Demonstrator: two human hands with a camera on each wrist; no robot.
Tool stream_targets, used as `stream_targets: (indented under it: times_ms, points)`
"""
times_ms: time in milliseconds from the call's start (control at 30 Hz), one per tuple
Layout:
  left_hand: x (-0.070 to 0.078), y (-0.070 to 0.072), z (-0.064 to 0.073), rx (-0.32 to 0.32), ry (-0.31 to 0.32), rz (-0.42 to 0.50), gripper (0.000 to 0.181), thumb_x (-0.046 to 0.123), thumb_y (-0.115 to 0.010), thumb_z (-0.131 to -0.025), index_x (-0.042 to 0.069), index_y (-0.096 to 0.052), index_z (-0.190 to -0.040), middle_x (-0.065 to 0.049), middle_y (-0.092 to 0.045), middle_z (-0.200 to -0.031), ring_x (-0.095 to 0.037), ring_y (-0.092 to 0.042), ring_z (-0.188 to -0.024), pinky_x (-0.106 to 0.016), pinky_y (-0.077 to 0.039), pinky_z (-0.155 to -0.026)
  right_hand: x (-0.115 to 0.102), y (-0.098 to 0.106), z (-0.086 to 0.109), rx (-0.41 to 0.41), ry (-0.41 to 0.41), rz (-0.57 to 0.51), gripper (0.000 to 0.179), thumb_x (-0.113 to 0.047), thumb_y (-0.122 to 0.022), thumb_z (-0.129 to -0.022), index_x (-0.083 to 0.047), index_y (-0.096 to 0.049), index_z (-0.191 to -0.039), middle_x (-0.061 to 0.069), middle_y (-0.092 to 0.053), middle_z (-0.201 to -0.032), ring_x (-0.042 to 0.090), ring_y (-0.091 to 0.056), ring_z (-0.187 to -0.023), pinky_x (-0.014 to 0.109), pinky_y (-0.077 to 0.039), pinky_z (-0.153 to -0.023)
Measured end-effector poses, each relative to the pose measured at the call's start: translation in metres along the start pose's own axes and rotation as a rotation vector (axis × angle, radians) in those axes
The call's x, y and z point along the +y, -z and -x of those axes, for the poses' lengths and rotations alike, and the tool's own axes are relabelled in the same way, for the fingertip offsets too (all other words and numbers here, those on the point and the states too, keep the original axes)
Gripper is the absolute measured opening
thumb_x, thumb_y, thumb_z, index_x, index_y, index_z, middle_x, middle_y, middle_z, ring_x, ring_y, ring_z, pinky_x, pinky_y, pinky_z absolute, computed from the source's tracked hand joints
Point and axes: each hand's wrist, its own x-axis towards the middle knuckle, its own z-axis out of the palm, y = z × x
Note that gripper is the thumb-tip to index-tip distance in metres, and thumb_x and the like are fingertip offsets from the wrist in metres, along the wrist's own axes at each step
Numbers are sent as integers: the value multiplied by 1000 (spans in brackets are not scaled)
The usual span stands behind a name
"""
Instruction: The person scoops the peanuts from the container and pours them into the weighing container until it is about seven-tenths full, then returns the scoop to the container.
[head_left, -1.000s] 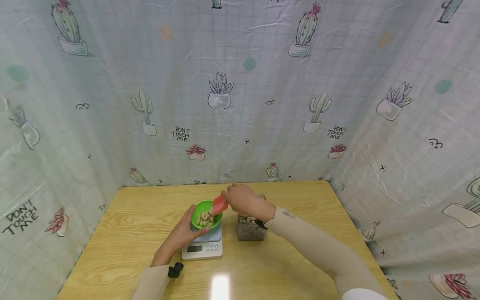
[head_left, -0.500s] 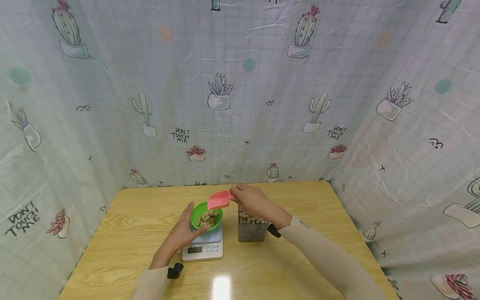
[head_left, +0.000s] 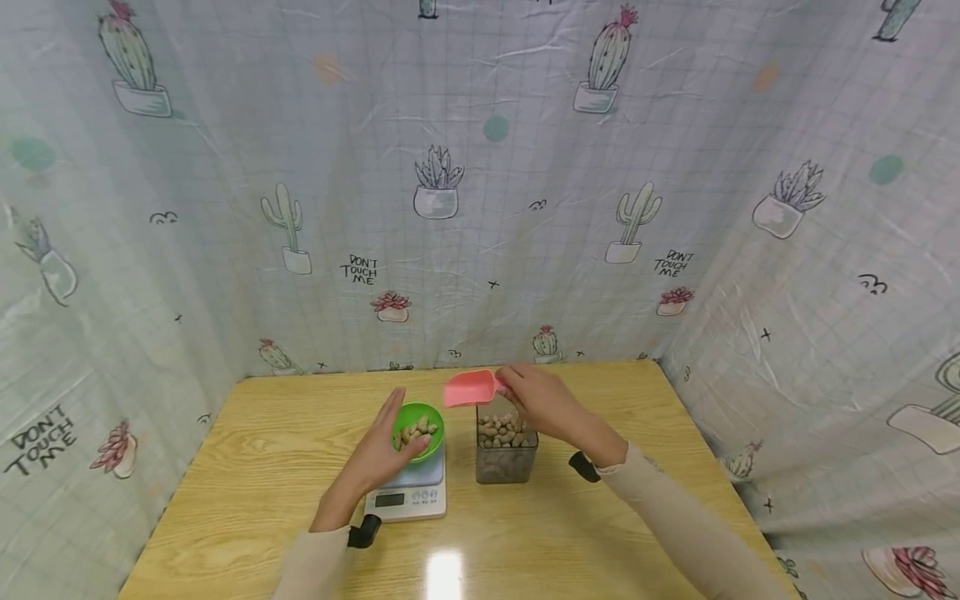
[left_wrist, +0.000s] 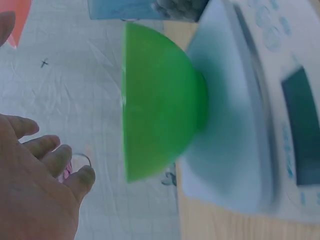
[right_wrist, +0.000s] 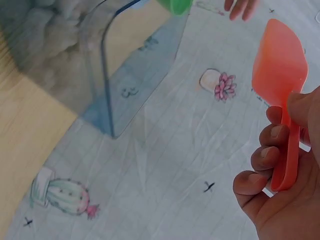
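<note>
My right hand (head_left: 542,403) grips a pink scoop (head_left: 470,389) by its handle, above and behind a clear bin (head_left: 504,467). In the right wrist view the fingers curl round the handle, and the scoop's blade (right_wrist: 281,60) looks empty. On a kitchen scale (head_left: 408,502) sits a green bowl (left_wrist: 155,100) with several tan lumps (head_left: 418,429) in it that look like peanuts in the shell. Beside the bowl's left side is my left hand (head_left: 377,454), fingers extended; the left wrist view shows a gap between them and the rim.
More of the tan nuts (head_left: 502,431) fill part of the bin, just right of the scale. The wooden table (head_left: 592,525) ends at a patterned curtain (head_left: 495,275) at the back and sides.
The scoop has moved up and right, from over the bowl to above the bin. My left hand has come away from the bowl, which stays on the scale.
</note>
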Motion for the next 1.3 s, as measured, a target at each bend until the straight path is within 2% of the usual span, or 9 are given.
stream_targets:
  times_ms: [167, 400, 500, 633, 733, 867, 1000, 1300]
  points:
    - [13, -5, -7, -5, -22, 27, 99, 57, -65, -88, 27, -5, -160, -7, -8, -167, -44, -28, -146, -67, -35, -106, 11, 8, 11, 7, -13, 31, 16, -24, -54, -102, -14, -61, -111, 1, -65, -99, 17, -61, -87, 33, -50, -70]
    - [31, -17, -17, -39, -75, 5, 98, 56, -63, -89, 25, -3, -160, -1, -5, -168, -38, -24, -149, -61, -35, -110, 26, 18, 26, -25, -54, 50, 12, -23, -57, -100, -13, -61, -107, -1, -60, -89, 13, -52, -75, 28, -41, -62]
    - [37, -22, -19, -65, -76, 13, 97, 56, -63, -90, 30, 0, -159, 3, -2, -168, -37, -27, -148, -59, -38, -109, 31, 21, 32, -35, -37, 63, 9, -22, -58, -100, -14, -60, -101, -2, -57, -85, 11, -48, -72, 26, -38, -60]
    - [43, -31, -23, -85, -75, 5, 97, 55, -64, -89, 35, 2, -158, 2, -3, -168, -41, -35, -144, -62, -44, -100, 35, 22, 37, -39, 7, 108, 10, -22, -61, -98, -14, -56, -94, -3, -51, -78, 10, -41, -67, 24, -34, -57]
    - [46, -39, -28, -104, -78, -7, 99, 57, -65, -88, 34, 2, -158, 1, -4, -168, -42, -33, -144, -64, -41, -102, 36, 22, 38, -40, 30, 155, 12, -23, -64, -96, -15, -56, -93, -3, -50, -77, 10, -39, -65, 23, -31, -54]
    - [50, -49, -35, -142, -80, -23, 102, 62, -63, -87, 32, 2, -158, 4, -2, -167, -38, -27, -148, -60, -36, -110, 36, 21, 38, -52, 61, 226, 14, -25, -66, -94, -15, -58, -95, -2, -56, -82, 12, -48, -68, 24, -36, -54]
    - [54, -58, -41, -167, -78, -33, 103, 66, -61, -86, 29, 0, -159, 3, -3, -168, -36, -28, -148, -57, -38, -109, 37, 17, 35, -70, 107, 289, 16, -27, -66, -94, -14, -59, -98, 1, -61, -86, 16, -58, -74, 29, -45, -58]
    - [55, -70, -51, -233, -70, -49, 113, 73, -63, -79, 22, -2, -160, 2, -1, -168, -34, -22, -150, -55, -35, -113, 34, 12, 28, -136, 207, 387, 15, -25, -68, -93, -14, -63, -102, 0, -61, -86, 15, -60, -75, 28, -49, -59]
